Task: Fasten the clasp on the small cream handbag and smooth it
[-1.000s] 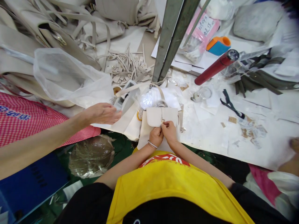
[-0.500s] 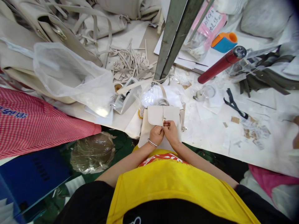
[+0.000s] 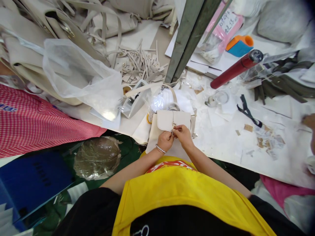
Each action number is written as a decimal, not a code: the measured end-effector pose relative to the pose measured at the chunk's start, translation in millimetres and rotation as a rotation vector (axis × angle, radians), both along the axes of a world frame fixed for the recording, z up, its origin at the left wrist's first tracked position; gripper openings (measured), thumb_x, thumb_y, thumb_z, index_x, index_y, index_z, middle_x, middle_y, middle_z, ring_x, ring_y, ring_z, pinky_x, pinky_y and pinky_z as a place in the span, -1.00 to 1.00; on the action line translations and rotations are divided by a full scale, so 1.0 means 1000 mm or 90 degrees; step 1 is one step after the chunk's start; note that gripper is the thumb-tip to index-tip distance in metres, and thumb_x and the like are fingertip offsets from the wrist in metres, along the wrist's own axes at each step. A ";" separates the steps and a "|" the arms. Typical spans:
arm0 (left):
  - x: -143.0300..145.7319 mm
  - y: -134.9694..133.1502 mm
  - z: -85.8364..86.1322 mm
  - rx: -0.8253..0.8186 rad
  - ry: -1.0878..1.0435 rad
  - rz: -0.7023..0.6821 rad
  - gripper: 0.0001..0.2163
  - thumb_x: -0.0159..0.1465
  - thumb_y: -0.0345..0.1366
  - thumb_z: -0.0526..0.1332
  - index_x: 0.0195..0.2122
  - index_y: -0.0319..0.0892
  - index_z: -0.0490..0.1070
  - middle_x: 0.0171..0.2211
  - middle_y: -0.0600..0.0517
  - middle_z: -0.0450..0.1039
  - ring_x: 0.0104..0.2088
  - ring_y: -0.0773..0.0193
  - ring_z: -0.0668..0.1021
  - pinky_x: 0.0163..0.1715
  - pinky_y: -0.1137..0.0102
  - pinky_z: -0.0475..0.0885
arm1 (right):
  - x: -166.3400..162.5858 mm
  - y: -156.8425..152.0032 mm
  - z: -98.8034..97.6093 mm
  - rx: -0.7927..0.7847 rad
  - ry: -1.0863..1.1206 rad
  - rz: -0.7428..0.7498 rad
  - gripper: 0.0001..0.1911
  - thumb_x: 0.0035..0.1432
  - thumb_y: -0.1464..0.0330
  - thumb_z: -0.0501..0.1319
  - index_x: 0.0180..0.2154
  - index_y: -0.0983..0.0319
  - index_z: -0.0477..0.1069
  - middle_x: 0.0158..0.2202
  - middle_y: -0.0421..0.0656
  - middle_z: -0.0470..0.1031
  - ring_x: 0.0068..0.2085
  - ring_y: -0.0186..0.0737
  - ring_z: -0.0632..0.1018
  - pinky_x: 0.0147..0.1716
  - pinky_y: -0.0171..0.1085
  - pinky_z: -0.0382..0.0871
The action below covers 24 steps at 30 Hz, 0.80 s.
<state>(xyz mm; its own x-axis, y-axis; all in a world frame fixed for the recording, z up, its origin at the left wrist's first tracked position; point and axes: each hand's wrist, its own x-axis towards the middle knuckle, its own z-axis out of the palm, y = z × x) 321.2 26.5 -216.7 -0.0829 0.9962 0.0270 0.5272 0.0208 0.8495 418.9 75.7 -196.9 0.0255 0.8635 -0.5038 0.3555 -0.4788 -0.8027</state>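
Observation:
A small cream handbag (image 3: 164, 120) lies at the table's near edge, its flap facing me, with a gold clasp (image 3: 173, 126) at the flap's lower middle. My left hand (image 3: 164, 141), a silver bracelet at the wrist, pinches the bag just left of the clasp. My right hand (image 3: 182, 135) pinches at the clasp from the right. Both hands touch each other over the flap's lower edge. The bag's strap (image 3: 173, 95) loops away behind it over clear plastic wrapping.
Cream bags (image 3: 49, 29) and a clear plastic bag (image 3: 78, 77) pile up at the back left, loose strap pieces (image 3: 140, 64) behind. A green metal post (image 3: 187, 36) rises ahead. A red tube (image 3: 235, 69), orange-blue tool (image 3: 240, 46) and another person's hand (image 3: 309, 121) are right; a red-checked sleeve (image 3: 36, 121) left.
The other person's arm at the left has pulled back out of view. My hands stay at the clasp, shifted slightly. The view has drifted a little.

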 end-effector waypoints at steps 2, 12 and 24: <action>-0.002 0.000 -0.001 -0.022 -0.014 0.005 -0.82 0.08 -0.37 0.08 -0.66 -0.19 0.19 -0.64 0.09 0.23 -0.53 0.39 0.31 -0.50 0.46 0.21 | 0.001 0.002 0.003 -0.041 0.064 -0.009 -0.77 -0.22 0.38 0.22 -0.44 0.26 0.22 -0.63 -0.30 0.29 -0.62 -0.39 0.35 -0.66 -0.39 0.27; -0.009 -0.002 0.000 -0.084 -0.069 0.040 -0.80 0.04 -0.34 0.11 -0.69 -0.21 0.16 -0.68 0.13 0.14 -0.57 0.43 0.25 -0.55 0.49 0.14 | 0.004 0.009 0.009 -0.110 0.107 0.030 -0.83 -0.18 0.49 0.21 -0.46 0.28 0.23 -0.66 -0.29 0.33 -0.63 -0.38 0.41 -0.63 -0.40 0.38; -0.010 -0.005 -0.005 -0.134 -0.107 0.062 -0.80 0.01 -0.32 0.13 -0.70 -0.22 0.19 -0.69 0.14 0.13 -0.59 0.45 0.22 -0.57 0.50 0.13 | 0.001 0.013 0.012 -0.136 0.073 0.076 -0.79 -0.18 0.54 0.21 -0.49 0.27 0.18 -0.68 -0.30 0.31 -0.64 -0.34 0.42 -0.64 -0.35 0.40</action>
<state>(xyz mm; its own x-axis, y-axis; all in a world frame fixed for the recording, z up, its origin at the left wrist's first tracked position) 311.6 22.0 -221.7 -0.1648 0.9655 -0.2018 0.3659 0.2498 0.8965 419.7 88.8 -185.2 -0.1377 0.7308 -0.6686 0.3325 -0.6017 -0.7262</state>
